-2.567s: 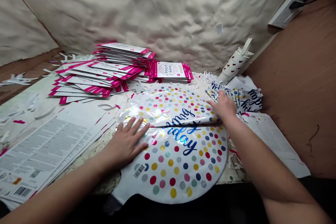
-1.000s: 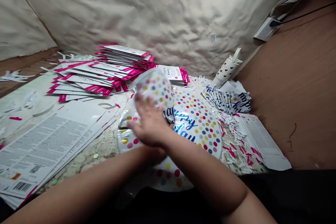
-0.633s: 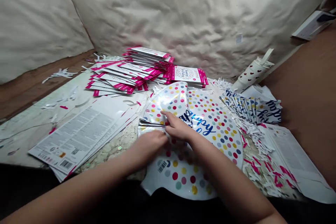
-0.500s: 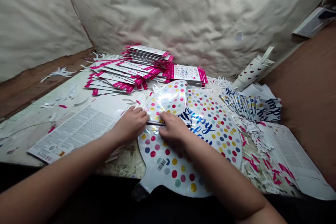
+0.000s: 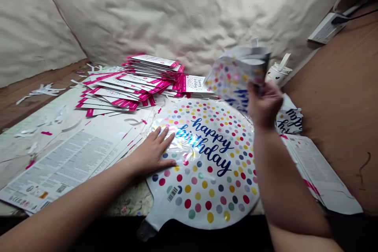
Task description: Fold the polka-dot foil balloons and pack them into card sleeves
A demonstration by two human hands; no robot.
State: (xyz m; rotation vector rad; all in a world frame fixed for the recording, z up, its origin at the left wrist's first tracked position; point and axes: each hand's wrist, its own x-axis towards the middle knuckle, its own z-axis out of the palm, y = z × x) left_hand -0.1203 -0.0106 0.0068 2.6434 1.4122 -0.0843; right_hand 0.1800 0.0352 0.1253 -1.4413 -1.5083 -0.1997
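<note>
A flat foil balloon with coloured dots and "happy birthday" lettering lies spread on the table, its neck hanging over the front edge. My left hand rests on the balloon's left side, fingers spread. Above the balloon's upper right, my right hand is closed around a folded dotted foil balloon, which is blurred by motion. Past my right wrist, more folded foil balloons lie on the table, partly hidden by the arm.
Pink-and-white printed packs are piled at the back left. Printed card sheets lie on the left and more cards on the right. A white cup with hearts and a power strip are at the right. Paper scraps litter the left edge.
The dotted balloon has gone from folded over to flat. My right hand has left it and now holds up a folded balloon at the right. My left hand has flattened out.
</note>
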